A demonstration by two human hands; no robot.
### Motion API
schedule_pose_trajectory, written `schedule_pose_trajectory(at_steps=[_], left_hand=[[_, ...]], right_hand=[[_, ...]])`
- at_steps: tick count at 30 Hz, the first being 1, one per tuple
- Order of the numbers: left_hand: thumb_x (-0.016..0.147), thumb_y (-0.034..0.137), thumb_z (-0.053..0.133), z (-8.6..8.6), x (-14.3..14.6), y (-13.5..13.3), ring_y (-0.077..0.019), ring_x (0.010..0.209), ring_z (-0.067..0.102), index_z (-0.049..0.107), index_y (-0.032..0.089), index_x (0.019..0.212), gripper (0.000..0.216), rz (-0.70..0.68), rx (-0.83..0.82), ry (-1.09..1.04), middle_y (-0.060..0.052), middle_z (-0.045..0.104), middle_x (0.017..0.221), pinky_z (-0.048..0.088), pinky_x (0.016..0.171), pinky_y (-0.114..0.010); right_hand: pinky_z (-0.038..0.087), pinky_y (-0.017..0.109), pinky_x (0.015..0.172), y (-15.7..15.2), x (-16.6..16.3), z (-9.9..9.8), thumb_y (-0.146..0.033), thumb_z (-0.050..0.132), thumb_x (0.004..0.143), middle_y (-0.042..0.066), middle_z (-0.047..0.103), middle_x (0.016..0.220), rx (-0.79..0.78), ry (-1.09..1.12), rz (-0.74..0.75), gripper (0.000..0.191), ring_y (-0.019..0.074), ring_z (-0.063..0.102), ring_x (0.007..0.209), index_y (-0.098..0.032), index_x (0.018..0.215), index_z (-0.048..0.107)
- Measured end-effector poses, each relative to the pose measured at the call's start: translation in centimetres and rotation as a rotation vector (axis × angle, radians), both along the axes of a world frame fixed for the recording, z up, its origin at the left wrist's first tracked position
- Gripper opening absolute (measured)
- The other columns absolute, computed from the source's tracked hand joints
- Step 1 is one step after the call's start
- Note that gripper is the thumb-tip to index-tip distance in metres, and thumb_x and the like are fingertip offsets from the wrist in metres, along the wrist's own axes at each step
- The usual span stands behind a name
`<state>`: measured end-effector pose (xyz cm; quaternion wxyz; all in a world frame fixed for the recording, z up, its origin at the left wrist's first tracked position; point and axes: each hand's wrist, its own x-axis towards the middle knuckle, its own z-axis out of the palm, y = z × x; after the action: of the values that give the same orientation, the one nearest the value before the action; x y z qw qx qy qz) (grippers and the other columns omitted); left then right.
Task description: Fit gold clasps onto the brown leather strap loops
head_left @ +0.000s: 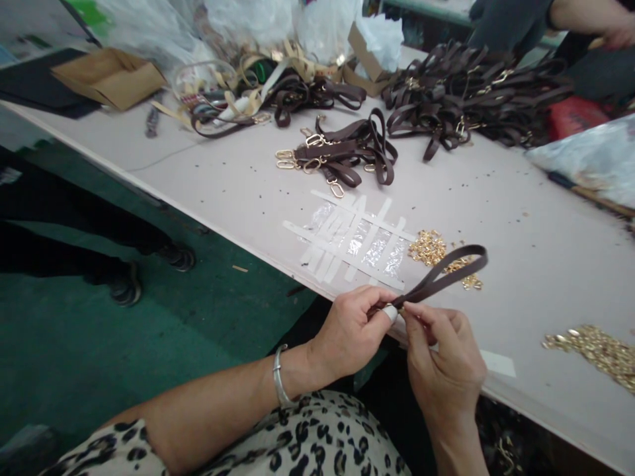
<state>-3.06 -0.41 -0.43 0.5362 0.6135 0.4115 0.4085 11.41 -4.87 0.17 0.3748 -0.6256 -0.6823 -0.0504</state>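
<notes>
A dark brown strap (446, 268) is folded into a loop that points up and right over the table edge. My left hand (354, 330) pinches its lower end, with white tape wrapped round the thumb. Close beside it, my right hand (444, 360) has thumb and forefinger pressed together at the same end. A small brass-coloured bit shows between the fingertips; its kind is hidden. Just beyond the strap lies a pile of small gold metal fittings (427, 248). Several finished-looking brown straps with gold clasps (347, 155) lie farther back.
Taped clear plastic (352, 241) covers part of the table (238, 192). Gold rings (595, 350) are heaped at right. A large pile of brown straps (471, 99), a cardboard box (112, 76) and plastic bags stand behind. Another person's legs (74, 211) are at left; a co-worker's arm (590, 16) is top right.
</notes>
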Motion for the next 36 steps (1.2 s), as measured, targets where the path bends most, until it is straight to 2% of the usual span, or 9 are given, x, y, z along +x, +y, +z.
schedule_pose_trajectory(at_steps=[5,8,12,20,24,30,36], left_hand=[[0.092,0.013,0.055,0.2,0.1,-0.1,-0.0161,0.086,0.067,0.072,0.015,0.105,0.022,-0.015,-0.050,-0.033,-0.005,0.073,0.095,0.054,0.081,-0.029],[0.090,0.010,0.054,0.3,-0.1,0.0,-0.0160,0.086,0.066,0.072,0.015,0.105,0.023,-0.015,0.025,0.008,-0.004,0.072,0.094,0.053,0.082,-0.029],[0.088,0.007,0.053,0.3,-0.5,0.0,-0.0166,0.087,0.066,0.070,0.015,0.101,0.022,-0.009,0.154,0.044,-0.004,0.071,0.091,0.053,0.081,-0.029],[0.090,0.007,0.051,0.2,-0.9,-0.2,-0.0173,0.086,0.066,0.067,0.014,0.102,0.021,-0.010,0.269,0.037,-0.006,0.069,0.089,0.053,0.080,-0.029],[0.090,0.009,0.052,0.0,-0.9,-0.3,-0.0177,0.083,0.065,0.067,0.011,0.101,0.018,-0.009,0.273,0.051,-0.007,0.067,0.087,0.052,0.077,-0.029],[0.087,0.004,0.051,-0.1,-0.7,-0.5,-0.0170,0.083,0.064,0.066,0.014,0.100,0.021,0.041,0.272,0.065,-0.005,0.067,0.087,0.052,0.076,-0.028],[0.087,0.004,0.051,-0.2,-0.6,-0.7,-0.0174,0.084,0.065,0.066,0.014,0.103,0.024,0.033,0.297,0.035,-0.005,0.067,0.088,0.053,0.077,-0.029]], right_hand=[[0.052,0.024,0.079,0.4,0.8,0.2,-0.015,0.064,0.092,0.004,0.064,0.096,0.034,-0.023,0.114,0.006,0.0131,0.063,0.088,-0.019,0.096,0.066],[0.053,0.026,0.085,0.7,1.4,0.3,-0.016,0.062,0.093,0.004,0.066,0.101,-0.037,0.019,0.165,0.006,0.0142,0.065,0.095,-0.020,0.096,0.065],[0.053,0.026,0.083,0.9,1.7,0.7,-0.017,0.061,0.093,0.003,0.066,0.101,-0.106,0.093,0.187,0.009,0.0139,0.065,0.094,-0.023,0.098,0.066],[0.052,0.023,0.076,1.3,2.6,1.1,-0.013,0.067,0.089,0.000,0.065,0.099,-0.181,0.252,0.302,0.016,0.0116,0.065,0.089,-0.027,0.096,0.071],[0.053,0.023,0.074,1.6,3.1,1.0,-0.011,0.069,0.087,0.000,0.065,0.097,-0.200,0.325,0.364,0.019,0.0120,0.065,0.087,-0.028,0.094,0.072],[0.055,0.027,0.069,1.5,2.9,0.9,-0.011,0.071,0.084,0.002,0.067,0.094,-0.166,0.316,0.321,0.018,0.0153,0.067,0.083,-0.027,0.093,0.075],[0.055,0.031,0.072,1.3,1.5,0.3,-0.012,0.071,0.083,0.004,0.066,0.092,-0.073,0.429,0.254,0.013,0.0164,0.065,0.083,-0.024,0.088,0.072]])
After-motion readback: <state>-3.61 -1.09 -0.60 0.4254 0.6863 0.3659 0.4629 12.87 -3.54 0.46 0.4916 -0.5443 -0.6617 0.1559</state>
